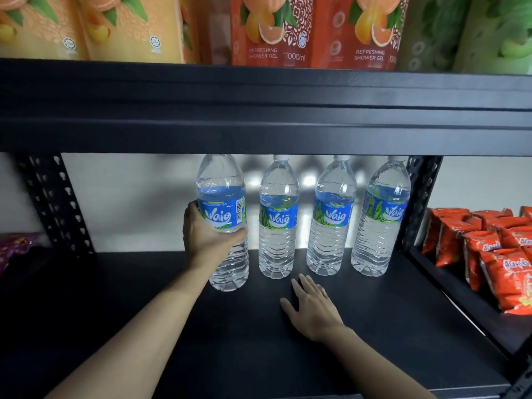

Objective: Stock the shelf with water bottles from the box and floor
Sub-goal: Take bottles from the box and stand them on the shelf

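Several clear water bottles with blue labels stand upright in a row at the back right of the black shelf (144, 298). My left hand (205, 234) grips the leftmost bottle (223, 197) around its label; its base rests on the shelf a little in front of the row. Right of it stand three more bottles (277, 220), (331, 217), (380, 217). My right hand (312, 306) lies flat on the shelf board with fingers spread, just in front of the second and third bottles, holding nothing. The box and the floor are out of sight.
The upper shelf beam (259, 116) hangs low over the bottle caps, with shower gel packs (276, 30) above it. Red snack packets (489, 254) fill the neighbouring shelf at right, behind a black upright (417, 203). A purple packet (14, 246) lies at the far left.
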Action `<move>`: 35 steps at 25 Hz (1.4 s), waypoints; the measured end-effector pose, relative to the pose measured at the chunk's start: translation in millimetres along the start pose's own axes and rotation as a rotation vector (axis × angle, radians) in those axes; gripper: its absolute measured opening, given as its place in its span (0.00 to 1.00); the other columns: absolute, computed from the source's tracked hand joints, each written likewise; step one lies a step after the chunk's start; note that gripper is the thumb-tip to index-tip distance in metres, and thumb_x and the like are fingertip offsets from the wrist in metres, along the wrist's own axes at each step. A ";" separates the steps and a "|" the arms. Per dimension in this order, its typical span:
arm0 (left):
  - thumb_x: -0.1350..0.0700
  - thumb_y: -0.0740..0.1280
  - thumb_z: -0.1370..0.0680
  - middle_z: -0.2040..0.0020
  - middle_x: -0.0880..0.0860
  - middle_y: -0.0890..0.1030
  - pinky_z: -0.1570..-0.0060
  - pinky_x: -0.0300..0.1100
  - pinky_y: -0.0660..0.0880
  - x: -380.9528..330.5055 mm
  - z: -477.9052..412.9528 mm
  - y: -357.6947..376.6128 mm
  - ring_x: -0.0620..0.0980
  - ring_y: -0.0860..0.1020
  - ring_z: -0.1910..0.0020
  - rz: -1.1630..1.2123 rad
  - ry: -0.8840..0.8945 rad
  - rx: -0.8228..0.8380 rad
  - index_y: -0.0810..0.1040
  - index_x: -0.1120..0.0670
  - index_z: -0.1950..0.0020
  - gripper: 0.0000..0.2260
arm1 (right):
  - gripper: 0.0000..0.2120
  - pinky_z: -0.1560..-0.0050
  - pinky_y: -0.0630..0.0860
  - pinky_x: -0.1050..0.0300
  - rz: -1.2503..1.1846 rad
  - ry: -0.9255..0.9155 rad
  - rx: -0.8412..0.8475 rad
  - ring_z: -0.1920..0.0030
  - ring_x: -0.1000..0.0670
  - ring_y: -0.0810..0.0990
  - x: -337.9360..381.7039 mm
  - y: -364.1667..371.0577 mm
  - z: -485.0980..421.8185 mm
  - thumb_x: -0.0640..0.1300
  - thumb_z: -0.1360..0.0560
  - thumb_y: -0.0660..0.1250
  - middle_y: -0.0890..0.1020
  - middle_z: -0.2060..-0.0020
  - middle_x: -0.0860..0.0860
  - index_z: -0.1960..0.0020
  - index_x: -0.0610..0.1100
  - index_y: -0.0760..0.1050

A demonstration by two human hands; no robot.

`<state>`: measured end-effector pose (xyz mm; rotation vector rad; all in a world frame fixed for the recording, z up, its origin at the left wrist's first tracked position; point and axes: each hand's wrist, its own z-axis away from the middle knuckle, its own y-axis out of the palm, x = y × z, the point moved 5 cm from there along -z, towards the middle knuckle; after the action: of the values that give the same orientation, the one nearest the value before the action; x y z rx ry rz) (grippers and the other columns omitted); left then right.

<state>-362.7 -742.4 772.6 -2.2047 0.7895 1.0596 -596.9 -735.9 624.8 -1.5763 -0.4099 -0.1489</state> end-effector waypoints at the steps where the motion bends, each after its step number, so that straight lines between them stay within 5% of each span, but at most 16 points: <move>1: 0.53 0.84 0.45 0.47 0.54 0.77 0.52 0.43 0.74 0.6 -4.4 4.0 0.54 0.77 0.49 -0.012 0.010 0.004 0.71 0.58 0.43 0.36 | 0.33 0.22 0.41 0.54 0.022 -0.014 -0.006 0.21 0.51 0.43 1.3 -0.2 1.2 0.62 0.19 0.51 0.49 0.20 0.49 0.20 0.45 0.52; 15: 0.55 0.83 0.44 0.44 0.53 0.75 0.53 0.41 0.73 46.0 -15.7 37.1 0.52 0.77 0.48 0.021 -0.043 -0.002 0.70 0.57 0.38 0.38 | 0.34 0.23 0.41 0.55 0.053 -0.017 -0.059 0.21 0.52 0.44 1.1 1.2 0.5 0.63 0.21 0.51 0.51 0.20 0.50 0.20 0.47 0.53; 19: 0.58 0.83 0.42 0.38 0.50 0.73 0.43 0.40 0.71 62.7 -3.9 40.4 0.48 0.74 0.44 0.083 -0.061 0.121 0.63 0.55 0.29 0.46 | 0.34 0.22 0.42 0.55 0.044 -0.023 -0.065 0.21 0.52 0.44 1.5 1.7 1.5 0.63 0.21 0.51 0.51 0.20 0.50 0.21 0.47 0.54; 23: 0.61 0.81 0.35 0.41 0.51 0.73 0.48 0.39 0.68 86.8 31.6 46.7 0.51 0.75 0.44 0.091 -0.229 0.251 0.60 0.57 0.29 0.41 | 0.34 0.22 0.43 0.55 0.034 -0.030 -0.071 0.21 0.53 0.45 1.8 0.7 1.5 0.63 0.21 0.52 0.52 0.20 0.50 0.21 0.46 0.55; 30: 0.55 0.82 0.38 0.38 0.54 0.73 0.41 0.45 0.74 109.3 31.4 52.9 0.53 0.74 0.40 0.011 -0.284 0.247 0.65 0.52 0.29 0.42 | 0.35 0.22 0.44 0.56 -0.028 -0.011 -0.099 0.21 0.54 0.47 -0.7 -1.0 -0.8 0.63 0.22 0.56 0.55 0.21 0.52 0.21 0.45 0.56; 35: 0.57 0.80 0.36 0.44 0.52 0.76 0.53 0.41 0.73 111.0 31.3 53.8 0.54 0.78 0.46 -0.018 -0.355 0.288 0.64 0.56 0.37 0.34 | 0.35 0.22 0.44 0.55 -0.003 -0.006 -0.158 0.21 0.53 0.50 -0.3 -0.5 -0.1 0.63 0.22 0.55 0.58 0.22 0.50 0.22 0.44 0.59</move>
<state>-359.0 -785.6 652.9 -1.7189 0.7100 1.2018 -597.3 -736.0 625.2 -1.7322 -0.4133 -0.1818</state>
